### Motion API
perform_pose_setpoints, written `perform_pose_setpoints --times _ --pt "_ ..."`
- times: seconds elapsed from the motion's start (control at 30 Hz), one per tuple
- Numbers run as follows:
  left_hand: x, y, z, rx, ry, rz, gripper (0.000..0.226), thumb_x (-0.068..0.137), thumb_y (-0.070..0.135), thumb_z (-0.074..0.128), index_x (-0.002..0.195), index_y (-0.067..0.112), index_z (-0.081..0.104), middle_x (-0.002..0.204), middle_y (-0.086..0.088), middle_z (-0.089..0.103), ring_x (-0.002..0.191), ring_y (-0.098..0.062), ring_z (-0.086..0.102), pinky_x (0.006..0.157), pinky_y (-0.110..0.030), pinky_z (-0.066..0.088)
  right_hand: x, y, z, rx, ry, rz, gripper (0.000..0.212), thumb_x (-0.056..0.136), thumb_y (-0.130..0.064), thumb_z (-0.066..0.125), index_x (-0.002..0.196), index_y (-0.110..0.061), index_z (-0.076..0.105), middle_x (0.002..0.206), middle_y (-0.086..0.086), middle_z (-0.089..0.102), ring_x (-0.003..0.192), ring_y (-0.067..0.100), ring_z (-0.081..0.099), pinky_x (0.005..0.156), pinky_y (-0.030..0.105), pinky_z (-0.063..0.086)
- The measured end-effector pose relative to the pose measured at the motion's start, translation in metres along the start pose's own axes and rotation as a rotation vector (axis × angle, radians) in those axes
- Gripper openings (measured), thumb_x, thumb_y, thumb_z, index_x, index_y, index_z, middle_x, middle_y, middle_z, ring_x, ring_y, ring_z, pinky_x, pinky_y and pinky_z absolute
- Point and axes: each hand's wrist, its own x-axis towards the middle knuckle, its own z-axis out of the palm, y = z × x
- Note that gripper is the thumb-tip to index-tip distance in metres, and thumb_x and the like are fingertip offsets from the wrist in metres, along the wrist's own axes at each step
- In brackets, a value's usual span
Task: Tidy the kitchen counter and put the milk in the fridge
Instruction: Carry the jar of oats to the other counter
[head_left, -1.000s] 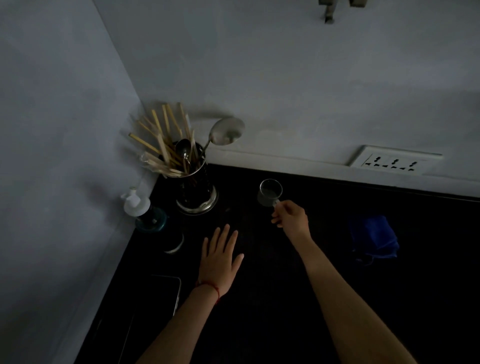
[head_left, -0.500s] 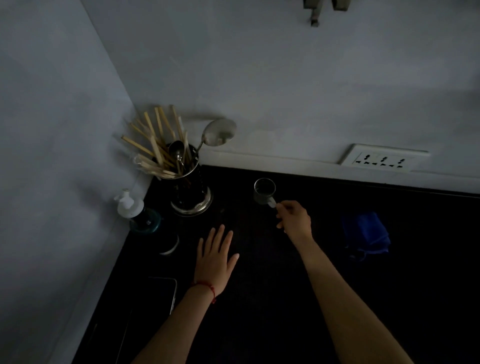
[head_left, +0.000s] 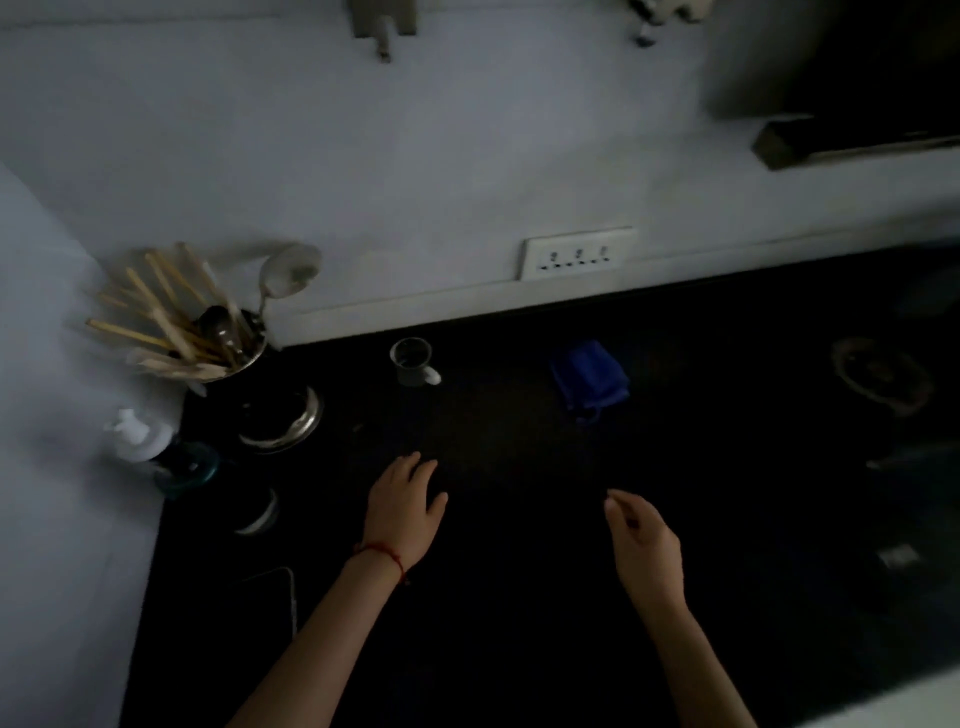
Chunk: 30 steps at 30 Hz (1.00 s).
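A small glass cup (head_left: 413, 360) with a handle stands alone on the dark counter (head_left: 509, 597) near the back wall. My right hand (head_left: 641, 543) hovers well in front and right of it, fingers loosely curled, holding nothing. My left hand (head_left: 402, 506) rests flat on the counter, fingers apart, with a red thread at the wrist. A crumpled blue cloth (head_left: 589, 379) lies to the right of the cup. No milk is in view.
A metal utensil holder (head_left: 244, 374) with chopsticks and spoons fills the back left corner. Beside it stand a white pump bottle (head_left: 140, 439) and a small jar (head_left: 260, 512). A phone (head_left: 270, 597) lies at left. A stove burner (head_left: 880, 374) sits at right; a wall socket (head_left: 576, 254) behind.
My right hand let go of the glass cup's handle and drew back toward me and to the right. The view swung right, showing the stove.
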Motion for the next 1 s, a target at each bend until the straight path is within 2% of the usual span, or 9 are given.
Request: perform_pose_setpoints --times 0.07,0.17,0.33,0.47,0.57,0.7,0.83,0.9,1.0 --pt "-0.011 0.019 0.007 -0.003 -0.068 0.117 0.046 0.091 0.032 0.046 0.134 0.018 0.039 0.148 -0.003 0.033 0.139 -0.018 0.025 0.115 -0.034 0.026 -0.024 0.031 -0.026 0.014 0.074 0.017 0.027 0.091 -0.027 0.050 0.116 -0.021 0.057 0.105 -0.004 0.058 0.098 0.014 0.059 0.091 0.041 0.051" --pt "-0.028 0.057 0.022 0.002 -0.170 0.267 0.042 0.091 0.030 0.046 0.132 0.018 0.044 0.146 -0.002 0.035 0.139 -0.016 0.024 0.114 -0.032 0.025 -0.063 0.075 -0.067 0.110 0.200 0.080 0.026 0.091 -0.023 0.051 0.114 -0.016 0.060 0.110 0.006 0.062 0.098 0.023 0.060 0.091 0.046 0.050" --pt "-0.074 0.142 0.057 -0.083 -0.231 0.500 0.037 0.091 0.025 0.048 0.126 0.013 0.051 0.137 -0.004 0.045 0.132 -0.016 0.034 0.110 -0.027 0.028 -0.134 0.145 -0.124 0.177 0.452 0.206 0.022 0.090 -0.022 0.053 0.107 -0.014 0.065 0.108 0.006 0.065 0.096 0.025 0.061 0.077 0.030 0.043" --pt "-0.126 0.213 0.108 -0.091 -0.268 0.650 0.034 0.091 0.023 0.048 0.122 0.011 0.054 0.129 -0.005 0.052 0.124 -0.016 0.043 0.105 -0.023 0.031 -0.187 0.221 -0.163 0.300 0.551 0.412 0.021 0.090 -0.020 0.054 0.105 -0.012 0.065 0.107 0.012 0.066 0.090 0.020 0.057 0.076 0.027 0.036" --pt "-0.170 0.262 0.156 -0.042 -0.342 0.715 0.033 0.090 0.023 0.048 0.120 0.009 0.056 0.125 -0.008 0.055 0.120 -0.020 0.047 0.103 -0.025 0.034 -0.231 0.287 -0.189 0.366 0.602 0.540 0.021 0.089 -0.018 0.055 0.105 -0.009 0.066 0.109 0.016 0.067 0.099 0.026 0.062 0.076 0.027 0.036" --pt "-0.236 0.312 0.224 0.033 -0.570 0.733 0.035 0.088 0.026 0.047 0.117 0.009 0.058 0.123 -0.009 0.057 0.117 -0.022 0.051 0.101 -0.027 0.037 -0.291 0.373 -0.225 0.401 0.673 0.684 0.022 0.088 -0.014 0.056 0.105 -0.004 0.066 0.110 0.017 0.068 0.103 0.029 0.062 0.076 0.027 0.034" --pt "-0.288 0.335 0.283 0.128 -0.767 0.637 0.032 0.087 0.019 0.054 0.116 0.008 0.058 0.125 -0.011 0.058 0.117 -0.022 0.053 0.100 -0.024 0.038 -0.342 0.440 -0.244 0.416 0.687 0.844 0.026 0.089 -0.017 0.054 0.109 -0.003 0.064 0.117 0.018 0.064 0.110 0.033 0.057 0.083 0.033 0.039" --pt "-0.301 0.341 0.303 0.153 -0.833 0.569 0.034 0.087 0.019 0.055 0.119 0.006 0.057 0.126 -0.010 0.058 0.117 -0.021 0.054 0.099 -0.024 0.039 -0.359 0.463 -0.250 0.453 0.710 0.918 0.027 0.089 -0.017 0.054 0.109 -0.001 0.064 0.117 0.019 0.064 0.111 0.033 0.057 0.089 0.035 0.041" --pt "-0.300 0.350 0.325 0.174 -0.865 0.476 0.033 0.087 0.018 0.055 0.118 0.005 0.057 0.125 -0.011 0.059 0.114 -0.022 0.055 0.094 -0.024 0.041 -0.372 0.492 -0.261 0.512 0.710 0.992 0.027 0.089 -0.018 0.054 0.108 -0.001 0.064 0.114 0.020 0.065 0.108 0.033 0.058 0.090 0.036 0.043"
